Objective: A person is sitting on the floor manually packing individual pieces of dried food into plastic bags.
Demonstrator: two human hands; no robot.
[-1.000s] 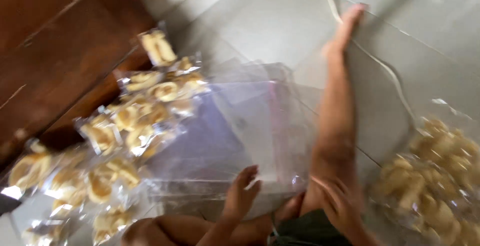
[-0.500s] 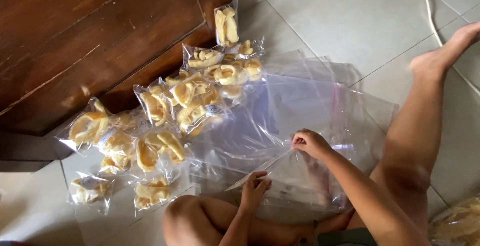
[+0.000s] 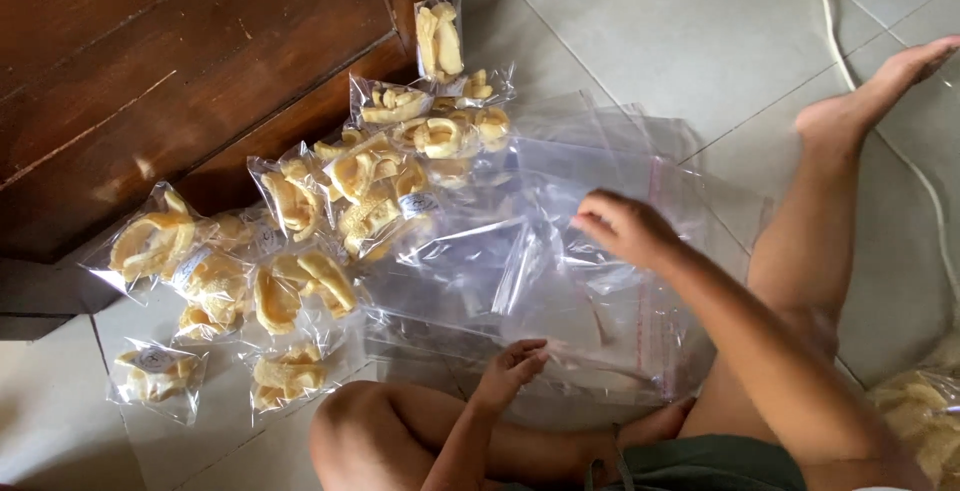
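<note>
Clear filled snack bags [image 3: 330,221] left, empty bags [image 3: 600,281] (perhaps red-edged) centre.

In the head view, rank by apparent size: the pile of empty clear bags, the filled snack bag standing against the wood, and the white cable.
1. Pile of empty clear bags, plainly largest.
2. White cable: long but thin, so unsure against the next.
3. Filled snack bag, smallest in spread.

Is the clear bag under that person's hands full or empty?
Empty: the clear bag held by the right hand and left hand shows only floor through it.
</note>
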